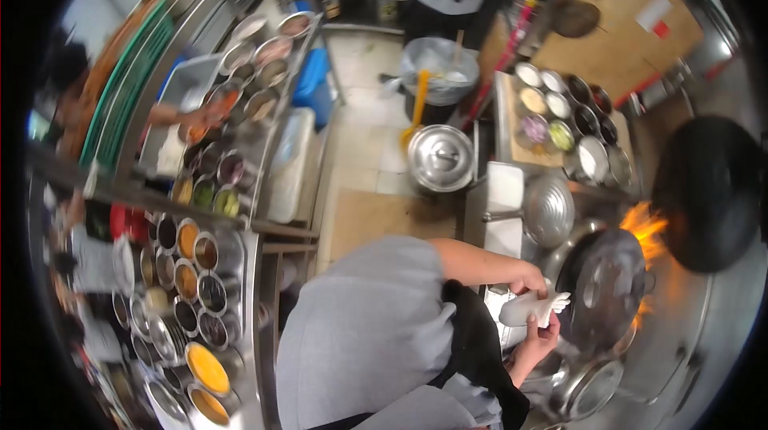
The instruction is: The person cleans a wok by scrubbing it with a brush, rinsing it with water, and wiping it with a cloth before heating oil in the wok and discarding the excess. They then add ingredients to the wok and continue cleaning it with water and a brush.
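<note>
In the head view both my hands are close together in front of the cooking range. They hold a limp white cloth (528, 309), broad at one end and folded into finger-like tips at the other. My left hand (526, 276) grips its upper side, the fingers curled down. From below, my right hand (542, 337) pinches its lower edge. Just beyond them sits a dark wok (602, 290) on the range, and orange flames (645, 230) rise behind it. White containers lie partly hidden beneath the hands.
A metal strainer (549, 212) lies left of the wok, and a metal pot (592, 390) stands to its right. Another black wok (708, 194) leans at the back. A lidded pot (442, 158) and lined bin (440, 70) stand on the floor. Other people work nearby.
</note>
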The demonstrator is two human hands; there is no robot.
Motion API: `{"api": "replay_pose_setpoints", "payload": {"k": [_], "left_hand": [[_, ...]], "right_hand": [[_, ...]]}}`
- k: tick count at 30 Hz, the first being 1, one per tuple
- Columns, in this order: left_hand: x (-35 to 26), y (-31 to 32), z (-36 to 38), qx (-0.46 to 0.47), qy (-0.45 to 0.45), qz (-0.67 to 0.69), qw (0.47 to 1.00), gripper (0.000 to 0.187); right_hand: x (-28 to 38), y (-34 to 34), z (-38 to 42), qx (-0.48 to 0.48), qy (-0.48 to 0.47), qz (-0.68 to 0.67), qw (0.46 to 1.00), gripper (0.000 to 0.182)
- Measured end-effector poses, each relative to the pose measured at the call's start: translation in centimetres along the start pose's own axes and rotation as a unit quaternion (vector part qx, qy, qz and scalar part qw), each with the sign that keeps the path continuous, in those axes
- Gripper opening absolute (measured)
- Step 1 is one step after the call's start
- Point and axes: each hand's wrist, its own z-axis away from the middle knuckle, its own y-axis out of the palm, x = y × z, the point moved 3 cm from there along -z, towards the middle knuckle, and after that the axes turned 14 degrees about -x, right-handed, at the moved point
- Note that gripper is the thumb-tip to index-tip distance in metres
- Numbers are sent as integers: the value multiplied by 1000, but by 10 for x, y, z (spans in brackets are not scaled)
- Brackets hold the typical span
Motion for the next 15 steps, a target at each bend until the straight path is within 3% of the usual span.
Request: {"api": "replay_pose_setpoints", "payload": {"k": [2, 3, 6, 7, 11, 15], "left_hand": [[0, -13, 13, -46, 28, 19, 998, 29], [-12, -14, 55, -170, 147, -38, 974, 42], [-12, -38, 80, -300, 367, -163, 865, 60], [-11, -46, 74, -307, 393, -207, 842, 66], [-11, -58, 88, -383, 462, -300, 742, 61], [-12, -63, 106, -427, 433, -168, 776, 59]], "right_hand": [[-2, 13, -5, 65, 22, -12, 998, 41], [-9, 17, -8, 86, 37, -11, 996, 44], [-25, 27, -14, 135, 65, -10, 989, 44], [-28, 31, -17, 155, 66, -17, 986, 44], [-34, 42, -31, 217, 63, -31, 974, 36], [-16, 60, -24, 214, 93, -88, 968, 34]]}}
